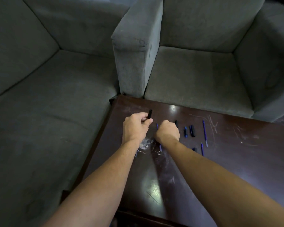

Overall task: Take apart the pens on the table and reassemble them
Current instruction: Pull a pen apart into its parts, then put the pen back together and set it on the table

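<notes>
currently the left hand (136,128) is curling fingers and thumb round a black hollow plastic pen barrel (150,113) near the far left corner of the dark glossy wooden table (236,158), the barrel's long axis pointing up and away toward the far edge. just beside it the right hand (167,133) is bunching into a fist; what it is pinching, if anything, i cannot tell. a thin blue ink refill (156,126) is showing between the hands, nearer the right one, probably going into the barrel next. toward the right edge a blue-and-black cap (185,132), a black clipped cap (193,131) and a long blue refill (205,133) are lying loose, no container holding them.
</notes>
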